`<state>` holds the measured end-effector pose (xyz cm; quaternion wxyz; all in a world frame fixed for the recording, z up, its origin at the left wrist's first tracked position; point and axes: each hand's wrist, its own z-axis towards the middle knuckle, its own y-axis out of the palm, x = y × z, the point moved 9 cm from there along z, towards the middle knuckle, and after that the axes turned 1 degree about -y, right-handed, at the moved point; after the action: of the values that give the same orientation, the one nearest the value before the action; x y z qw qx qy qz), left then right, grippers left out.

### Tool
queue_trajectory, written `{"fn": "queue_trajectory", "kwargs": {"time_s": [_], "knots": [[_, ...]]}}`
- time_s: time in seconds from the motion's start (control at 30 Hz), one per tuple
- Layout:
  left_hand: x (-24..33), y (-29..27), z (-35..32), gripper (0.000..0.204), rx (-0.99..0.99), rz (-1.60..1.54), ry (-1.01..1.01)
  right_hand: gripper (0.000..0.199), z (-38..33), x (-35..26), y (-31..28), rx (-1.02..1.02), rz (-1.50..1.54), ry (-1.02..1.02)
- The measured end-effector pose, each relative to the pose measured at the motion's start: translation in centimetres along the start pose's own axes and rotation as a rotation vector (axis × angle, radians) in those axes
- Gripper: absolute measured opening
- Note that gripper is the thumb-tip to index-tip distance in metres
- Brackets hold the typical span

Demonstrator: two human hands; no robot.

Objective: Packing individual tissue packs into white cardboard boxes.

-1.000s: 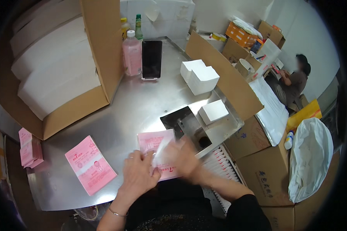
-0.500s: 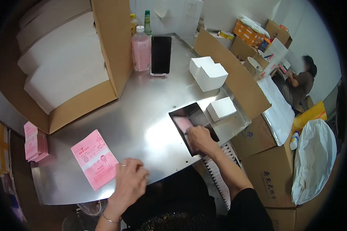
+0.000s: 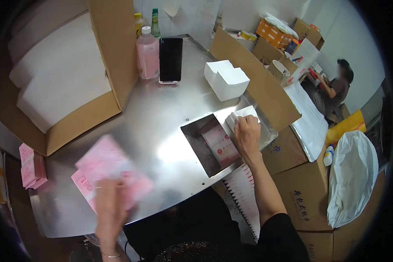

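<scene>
At the left of the metal table lies a pile of flat pink printed sleeves (image 3: 84, 185). My left hand (image 3: 110, 198), smeared by motion, is over it and holds a pink sleeve (image 3: 101, 153) that is blurred and turned askew. At the right, my right hand (image 3: 248, 133) has its fingers closed over the near end of a small stack of white folded tissues (image 3: 235, 118) beside the table opening. Inside that rectangular opening (image 3: 192, 135) a pink and white packet (image 3: 221, 143) lies tilted.
A larger white tissue stack (image 3: 227, 83) sits behind. A phone (image 3: 170, 61) stands next to a pink bottle (image 3: 147, 54). A carton (image 3: 85, 115) of white tissues occupies the left; pink bundles (image 3: 32, 168) lie below it. Cartons (image 3: 308, 192) and a seated person (image 3: 338, 89) are rightward.
My right hand has left the opening and taken hold of the white tissues. The packet now shows in the opening. My left hand moved left onto the pile, shifting a pink sleeve.
</scene>
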<state>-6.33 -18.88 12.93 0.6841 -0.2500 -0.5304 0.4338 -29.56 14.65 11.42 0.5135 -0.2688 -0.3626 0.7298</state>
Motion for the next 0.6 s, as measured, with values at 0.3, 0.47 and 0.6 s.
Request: {"fn": "queue_trajectory", "kwargs": {"time_s": [0.3, 0.47, 0.6], "knots": [[5.5, 9.3, 2.4, 0.061, -0.041, -0.081, 0.241, 0.037, -11.1, -18.4, -6.2, -0.055, 0.503, -0.735], [6.8, 9.6, 2.7, 0.071, -0.007, 0.036, 0.113, 0.038, -7.8, -18.9, -1.2, -0.4, 0.46, -0.584], [5.7, 9.0, 3.0, 0.059, 0.11, 0.11, 0.091, 0.042, -8.2, -20.7, -4.8, -0.317, 0.769, -0.62]]}}
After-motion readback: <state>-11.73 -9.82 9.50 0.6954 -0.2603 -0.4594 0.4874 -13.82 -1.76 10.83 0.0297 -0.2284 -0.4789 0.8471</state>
